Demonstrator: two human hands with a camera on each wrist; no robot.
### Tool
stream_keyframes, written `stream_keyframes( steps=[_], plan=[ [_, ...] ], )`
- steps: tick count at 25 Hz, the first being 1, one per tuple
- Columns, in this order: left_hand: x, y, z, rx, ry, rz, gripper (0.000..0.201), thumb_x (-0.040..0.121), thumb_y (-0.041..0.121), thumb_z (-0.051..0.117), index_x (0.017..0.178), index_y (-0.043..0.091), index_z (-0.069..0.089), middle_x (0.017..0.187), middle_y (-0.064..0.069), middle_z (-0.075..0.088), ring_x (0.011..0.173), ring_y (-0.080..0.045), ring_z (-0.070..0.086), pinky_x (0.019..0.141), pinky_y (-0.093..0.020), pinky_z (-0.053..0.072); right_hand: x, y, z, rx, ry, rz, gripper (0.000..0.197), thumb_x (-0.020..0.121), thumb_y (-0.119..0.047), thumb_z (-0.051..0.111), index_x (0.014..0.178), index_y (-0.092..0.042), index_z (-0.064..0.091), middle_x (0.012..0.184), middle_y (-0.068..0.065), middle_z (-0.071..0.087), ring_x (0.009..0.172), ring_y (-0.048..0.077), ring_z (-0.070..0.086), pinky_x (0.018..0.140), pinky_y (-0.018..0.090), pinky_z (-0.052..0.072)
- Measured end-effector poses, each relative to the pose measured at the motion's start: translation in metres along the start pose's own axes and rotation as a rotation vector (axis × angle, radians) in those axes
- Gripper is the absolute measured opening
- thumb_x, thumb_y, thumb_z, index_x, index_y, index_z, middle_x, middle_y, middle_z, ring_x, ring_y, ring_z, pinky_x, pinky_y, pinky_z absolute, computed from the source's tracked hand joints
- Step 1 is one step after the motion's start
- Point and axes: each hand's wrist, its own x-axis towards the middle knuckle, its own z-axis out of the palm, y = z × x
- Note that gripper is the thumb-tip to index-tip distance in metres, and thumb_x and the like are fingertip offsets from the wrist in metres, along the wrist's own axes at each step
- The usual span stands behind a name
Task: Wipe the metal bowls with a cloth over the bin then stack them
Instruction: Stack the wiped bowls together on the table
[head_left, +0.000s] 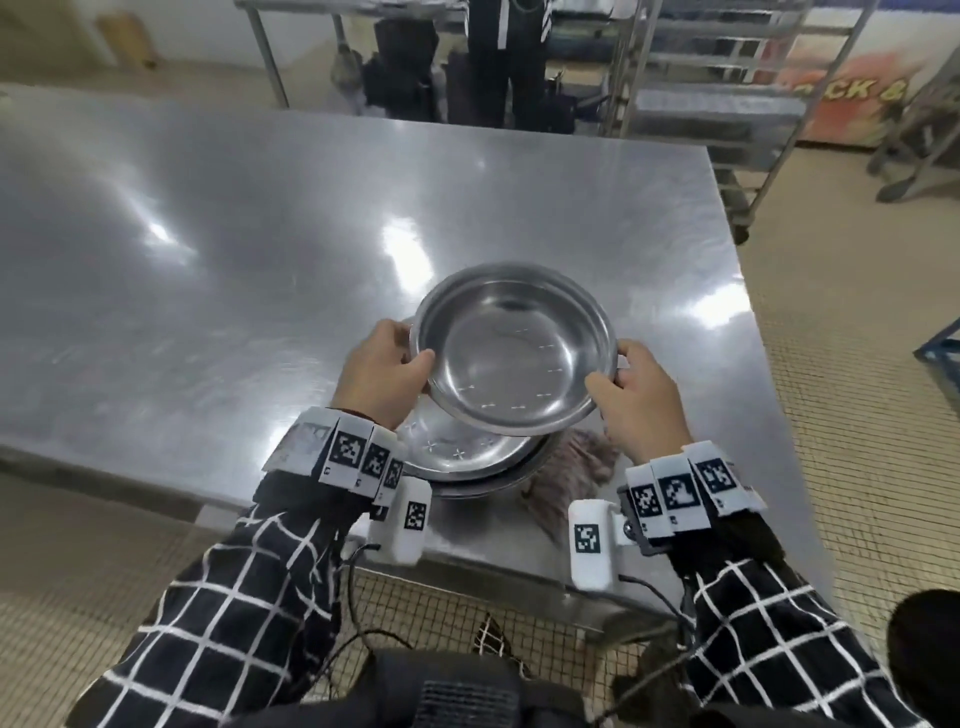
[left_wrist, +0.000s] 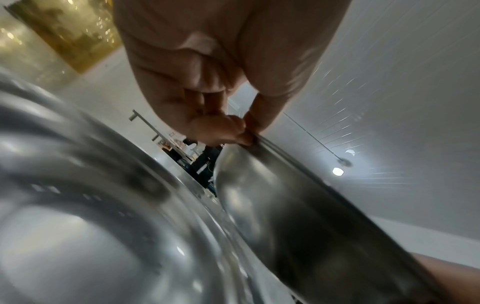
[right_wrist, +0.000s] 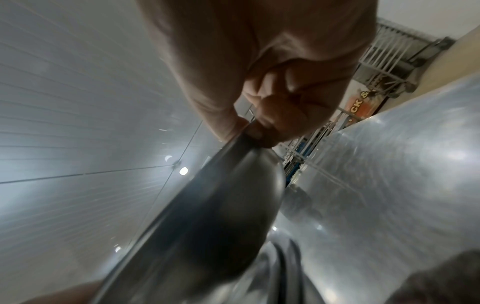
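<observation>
Metal bowl (head_left: 511, 348) in both hands; blurred sign (head_left: 852, 98), perhaps "ACK &".

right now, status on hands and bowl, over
Left hand and right hand grip top bowl by its rim. Held above stack. Cloth beside stack.

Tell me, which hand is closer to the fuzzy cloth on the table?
Right. The right hand grips the lifted bowl just above the cloth. The left hand grips the bowl's opposite rim, with the stacked bowls between it and the cloth.
</observation>
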Motion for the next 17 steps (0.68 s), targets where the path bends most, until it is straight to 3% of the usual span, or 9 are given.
stream_keyframes(
  steps=[3, 5, 8, 10, 11, 13, 15, 17],
  plan=[
    [0.007, -0.027, -0.028, 0.102, -0.058, -0.028, 0.03, 0.093, 0.023, 0.056, 0.118, 0.01, 0.048, 0.095, -0.009, 0.068, 0.08, -0.019, 0.064, 0.067, -0.029, 0.048, -0.007, -0.013, 0.038, -0.124, -0.029, -0.004, 0.013, 0.089, -0.014, 0.052, 0.101, -0.018, 0.054, 0.077, 0.001, 0.058, 0.061, 0.01, 0.048, 0.053, 0.021, 0.039],
    [0.013, -0.046, -0.039, 0.17, -0.092, -0.027, 0.033, 0.092, 0.025, 0.057, 0.119, 0.008, 0.049, 0.093, -0.008, 0.068, 0.087, -0.021, 0.064, 0.069, -0.03, 0.047, -0.012, -0.015, 0.059, -0.16, -0.04, 0.033, 0.023, 0.09, -0.014, 0.051, 0.113, -0.019, 0.054, 0.077, 0.001, 0.058, 0.061, 0.008, 0.049, 0.051, 0.019, 0.037],
    [0.019, -0.069, -0.044, 0.31, -0.164, -0.031, 0.033, 0.087, 0.03, 0.061, 0.113, 0.012, 0.052, 0.09, -0.005, 0.067, 0.085, -0.019, 0.062, 0.064, -0.027, 0.041, -0.018, -0.015, 0.081, -0.282, -0.002, 0.097, 0.05, 0.093, -0.016, 0.049, 0.14, -0.025, 0.036, 0.078, 0.002, 0.058, 0.058, 0.005, 0.047, 0.048, 0.018, 0.027],
    [0.019, -0.079, -0.041, 0.372, -0.167, -0.017, 0.038, 0.077, 0.033, 0.065, 0.109, 0.019, 0.051, 0.095, -0.003, 0.064, 0.088, -0.02, 0.061, 0.069, -0.03, 0.046, -0.022, -0.013, 0.088, -0.391, 0.052, 0.105, 0.056, 0.094, -0.019, 0.049, 0.146, -0.023, 0.026, 0.086, 0.003, 0.06, 0.061, 0.004, 0.046, 0.051, 0.018, 0.024],
    [0.02, -0.083, -0.039, 0.386, -0.161, -0.01, 0.044, 0.073, 0.035, 0.067, 0.111, 0.02, 0.05, 0.102, -0.004, 0.06, 0.093, -0.022, 0.06, 0.076, -0.034, 0.049, -0.025, -0.012, 0.091, -0.434, 0.085, 0.101, 0.057, 0.094, -0.02, 0.05, 0.145, -0.022, 0.026, 0.093, 0.004, 0.06, 0.066, 0.007, 0.05, 0.056, 0.02, 0.031],
    [0.02, -0.085, -0.036, 0.357, -0.16, -0.03, 0.059, 0.071, 0.036, 0.069, 0.123, 0.02, 0.045, 0.12, -0.007, 0.045, 0.104, -0.028, 0.055, 0.089, -0.039, 0.048, -0.029, -0.005, 0.096, -0.487, 0.168, 0.113, 0.061, 0.089, -0.027, 0.058, 0.142, -0.021, 0.029, 0.114, 0.007, 0.05, 0.09, 0.02, 0.056, 0.078, 0.034, 0.048],
    [0.022, -0.086, -0.034, 0.258, -0.176, -0.088, 0.076, 0.072, 0.034, 0.072, 0.136, 0.021, 0.032, 0.129, -0.009, 0.035, 0.109, -0.031, 0.051, 0.095, -0.04, 0.045, -0.028, 0.003, 0.097, -0.441, 0.222, 0.198, 0.069, 0.081, -0.036, 0.066, 0.139, -0.019, 0.031, 0.126, 0.009, 0.035, 0.105, 0.029, 0.053, 0.093, 0.048, 0.047],
    [0.024, -0.087, -0.034, 0.139, -0.208, -0.173, 0.081, 0.073, 0.031, 0.072, 0.14, 0.019, 0.028, 0.127, -0.01, 0.042, 0.108, -0.03, 0.054, 0.093, -0.038, 0.044, -0.025, 0.005, 0.097, -0.35, 0.212, 0.312, 0.074, 0.077, -0.039, 0.068, 0.138, -0.017, 0.032, 0.131, 0.01, 0.031, 0.112, 0.035, 0.05, 0.097, 0.049, 0.045]
  ],
)
